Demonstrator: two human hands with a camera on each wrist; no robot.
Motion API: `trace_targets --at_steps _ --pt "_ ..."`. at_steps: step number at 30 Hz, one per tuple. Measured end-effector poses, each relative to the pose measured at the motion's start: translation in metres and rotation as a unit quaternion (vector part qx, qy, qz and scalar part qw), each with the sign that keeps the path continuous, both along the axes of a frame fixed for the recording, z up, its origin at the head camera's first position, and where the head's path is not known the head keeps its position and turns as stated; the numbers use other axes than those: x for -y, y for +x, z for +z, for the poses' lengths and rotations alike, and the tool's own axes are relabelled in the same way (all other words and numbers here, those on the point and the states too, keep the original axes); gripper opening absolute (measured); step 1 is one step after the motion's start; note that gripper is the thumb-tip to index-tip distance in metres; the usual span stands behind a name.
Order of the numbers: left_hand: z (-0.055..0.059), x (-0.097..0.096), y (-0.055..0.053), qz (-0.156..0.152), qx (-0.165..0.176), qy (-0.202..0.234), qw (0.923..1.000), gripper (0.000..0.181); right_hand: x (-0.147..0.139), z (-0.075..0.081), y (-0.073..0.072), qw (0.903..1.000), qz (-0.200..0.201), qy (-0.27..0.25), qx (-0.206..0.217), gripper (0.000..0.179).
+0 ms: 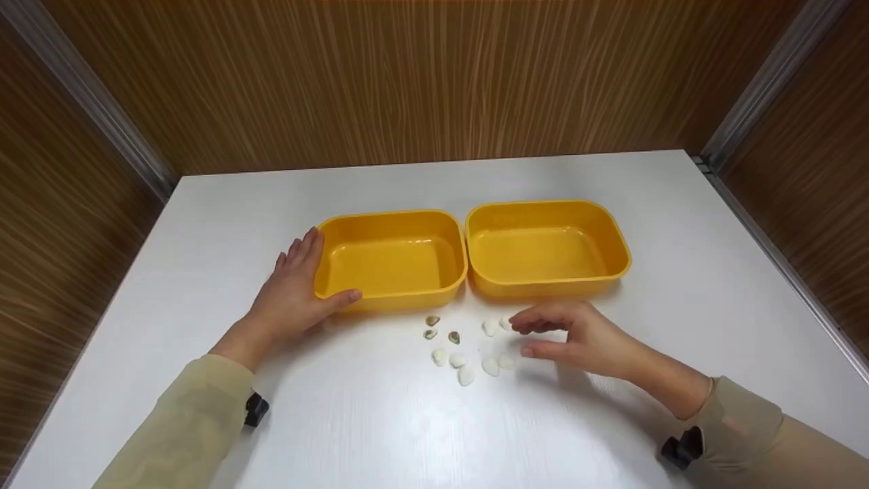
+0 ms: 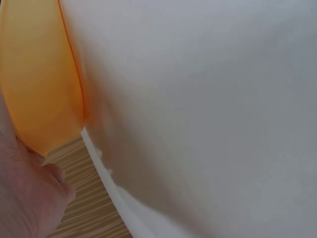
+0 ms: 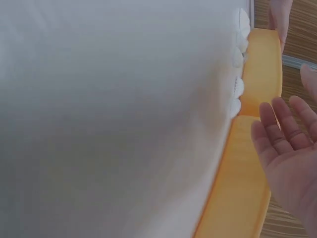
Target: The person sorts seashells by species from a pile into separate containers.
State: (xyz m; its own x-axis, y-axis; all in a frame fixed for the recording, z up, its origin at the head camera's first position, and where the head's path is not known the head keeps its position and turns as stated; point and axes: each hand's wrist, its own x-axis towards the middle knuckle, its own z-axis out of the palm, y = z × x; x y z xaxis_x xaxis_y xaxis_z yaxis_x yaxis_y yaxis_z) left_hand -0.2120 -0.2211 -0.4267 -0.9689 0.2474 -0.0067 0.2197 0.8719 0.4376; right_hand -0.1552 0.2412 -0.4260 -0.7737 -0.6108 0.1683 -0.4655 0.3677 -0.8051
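My left hand [image 1: 288, 292] rests against the left yellow bin [image 1: 390, 302], its fingers straight along the left side and the thumb at the front rim. In the left wrist view, that bin's wall [image 2: 42, 74] stands beside the hand. My right hand [image 1: 584, 339] hovers over the table, fingers loosely bent and thumb apart, with nothing visible between them. Close to its fingertips lie white seashells [image 1: 490, 327], several more of which [image 1: 466, 375] are scattered to the left. Three small brownish shells [image 1: 432, 320] lie in front of the left bin.
A second yellow bin [image 1: 550, 288] stands right beside the left one; no contents show in either. The white table [image 1: 380, 435] has wood-grain panels [image 1: 434, 81] behind and at both sides, with metal corner posts [image 1: 767, 81].
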Motion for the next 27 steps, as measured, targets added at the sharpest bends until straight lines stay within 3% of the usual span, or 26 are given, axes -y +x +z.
trace_targets --at_steps 5,8,16,27 --pt "0.000 0.000 0.001 -0.006 0.001 -0.009 0.9999 0.127 0.001 -0.009 -0.003 0.9973 0.018 0.011 0.071 0.036" --pt "0.000 0.000 0.001 -0.007 0.002 -0.015 0.9999 0.127 0.001 -0.014 -0.005 0.9957 0.027 0.017 0.086 0.035" --pt "0.002 -0.001 0.001 -0.010 0.008 -0.029 0.9995 0.126 0.005 -0.021 -0.010 0.9947 0.049 0.035 0.083 0.033" --pt "0.006 -0.001 0.002 -0.018 0.007 -0.042 0.9989 0.125 0.011 -0.026 -0.008 0.9958 0.043 0.056 0.059 0.033"
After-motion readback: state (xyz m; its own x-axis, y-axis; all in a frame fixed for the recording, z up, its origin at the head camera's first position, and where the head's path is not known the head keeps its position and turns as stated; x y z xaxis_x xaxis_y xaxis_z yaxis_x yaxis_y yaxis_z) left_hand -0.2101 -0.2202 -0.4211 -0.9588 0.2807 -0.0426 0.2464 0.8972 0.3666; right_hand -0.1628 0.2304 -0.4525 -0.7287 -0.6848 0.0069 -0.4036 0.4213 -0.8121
